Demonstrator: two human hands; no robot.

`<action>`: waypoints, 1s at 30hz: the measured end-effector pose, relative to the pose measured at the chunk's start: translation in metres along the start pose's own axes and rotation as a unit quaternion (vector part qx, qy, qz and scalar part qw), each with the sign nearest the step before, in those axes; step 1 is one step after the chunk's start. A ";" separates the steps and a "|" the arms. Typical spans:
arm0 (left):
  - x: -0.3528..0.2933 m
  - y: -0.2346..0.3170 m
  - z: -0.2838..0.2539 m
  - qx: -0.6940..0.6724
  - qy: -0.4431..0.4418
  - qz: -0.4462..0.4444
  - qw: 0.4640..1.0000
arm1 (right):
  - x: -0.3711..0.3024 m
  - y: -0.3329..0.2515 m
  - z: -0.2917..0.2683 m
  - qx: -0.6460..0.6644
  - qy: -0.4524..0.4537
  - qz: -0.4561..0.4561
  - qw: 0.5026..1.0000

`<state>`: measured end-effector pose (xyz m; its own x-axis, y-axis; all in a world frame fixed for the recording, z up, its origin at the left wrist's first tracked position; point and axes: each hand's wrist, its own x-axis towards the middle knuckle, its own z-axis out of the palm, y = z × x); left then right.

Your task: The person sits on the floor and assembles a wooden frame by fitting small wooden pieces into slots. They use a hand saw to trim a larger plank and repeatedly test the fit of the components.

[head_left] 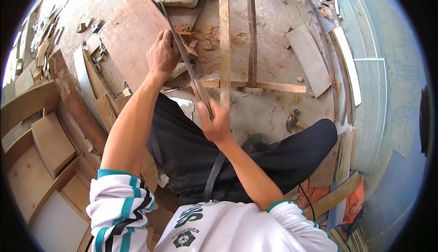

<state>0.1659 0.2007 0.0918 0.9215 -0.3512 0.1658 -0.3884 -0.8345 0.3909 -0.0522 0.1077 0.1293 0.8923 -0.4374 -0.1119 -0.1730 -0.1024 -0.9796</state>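
Toward eleven o'clock, a broad, flat, reddish-brown wooden board [130, 37] lies aslant over rough grey concrete floor [276, 24]; the left hand [163, 53] rests at its right edge, fingers narrowly curled, though whether they pinch the board I cannot tell; at the centre, the right hand [216, 122] is closed around the near end of a long, thin, grey metal saw [183, 53], its blade pointing to eleven beside that edge; straight brown timber bars [225, 37] bound the room at twelve; open floor spreads toward one; a wooden-handled hammer [294, 121] lies at three, smooth bluish glass sheets [372, 101] farther out.
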 end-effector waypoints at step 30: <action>0.009 -0.003 0.002 0.009 -0.023 0.002 1.000 | 0.051 0.006 0.026 -0.011 -0.003 0.014 1.000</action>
<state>0.1757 0.1990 0.0902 0.9194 -0.3730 0.1248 -0.3918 -0.8405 0.3742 0.0030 0.1079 0.1132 0.8895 -0.4345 -0.1412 -0.2080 -0.1098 -0.9719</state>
